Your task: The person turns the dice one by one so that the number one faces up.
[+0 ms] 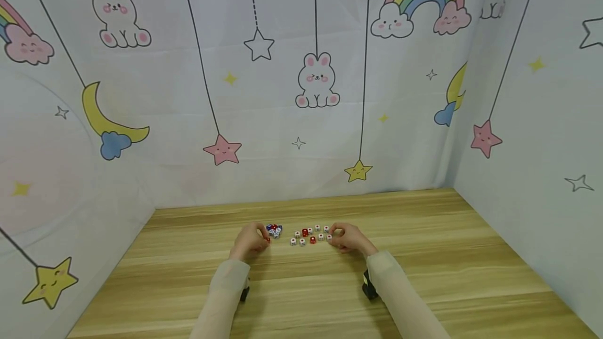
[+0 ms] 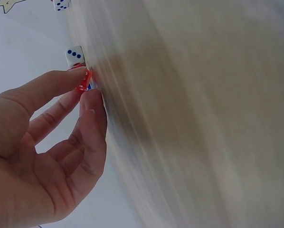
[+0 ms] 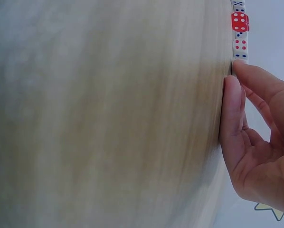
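Observation:
My left hand (image 1: 250, 238) is at the left of the dice, its thumb and fingertips pinching a red die (image 2: 83, 80) low over the table. Just behind it sits a tight cluster of dice (image 1: 274, 232), white, red and dark blue. My right hand (image 1: 349, 238) has its thumb and forefinger at a white die (image 1: 329, 237) at the right end of two loose rows; in the right wrist view the fingertips mostly hide this die. Between the hands lie several white dice and a red die (image 1: 313, 240), with another red die (image 1: 304, 232) behind.
Everything rests on a wood-grain table (image 1: 311, 297). A white cloth backdrop (image 1: 273, 103) printed with rabbits, stars and rainbows stands behind the table, and side panels rise at left and right. Each wrist wears a dark device (image 1: 369, 285).

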A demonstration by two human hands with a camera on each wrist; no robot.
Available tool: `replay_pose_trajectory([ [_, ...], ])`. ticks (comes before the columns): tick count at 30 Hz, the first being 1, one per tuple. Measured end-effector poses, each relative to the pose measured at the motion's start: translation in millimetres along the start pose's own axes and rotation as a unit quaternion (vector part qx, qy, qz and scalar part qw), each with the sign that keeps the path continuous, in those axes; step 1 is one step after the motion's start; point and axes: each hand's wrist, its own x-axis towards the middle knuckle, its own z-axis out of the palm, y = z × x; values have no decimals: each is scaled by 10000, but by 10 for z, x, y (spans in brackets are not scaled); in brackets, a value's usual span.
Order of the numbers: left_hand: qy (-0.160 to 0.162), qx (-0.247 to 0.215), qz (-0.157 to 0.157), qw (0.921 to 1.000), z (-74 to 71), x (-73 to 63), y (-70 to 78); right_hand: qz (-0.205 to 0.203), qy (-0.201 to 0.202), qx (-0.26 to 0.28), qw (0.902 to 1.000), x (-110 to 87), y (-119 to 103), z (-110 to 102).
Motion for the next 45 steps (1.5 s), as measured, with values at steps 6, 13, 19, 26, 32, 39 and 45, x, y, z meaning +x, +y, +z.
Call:
replay_pose_trajectory([
  [6,-12,231,-22,9997,-7,9,26,-9,-20,16,10000,-9,-6,-5],
  [13,-43,265,41,9996,20,24,13,-41,-16,5,10000,-34,-29,-4],
  [19,-135,175,12,9998,11,24,18,-53,-4,23,10000,-48,-42,-5],
  [26,-119,219,75,9997,-10,22,14,-37,-9,21,10000,-48,-46,-9],
  [32,-86,263,126,9995,-1,29,8,-85,-75,135,9998,-48,-51,-10],
  [39,-138,98,109,9998,-10,20,-8,-120,-106,160,9997,-59,-56,-15],
  [45,-158,-113,64,9998,-11,9,-19,-124,-57,56,9999,-59,-61,-10],
])
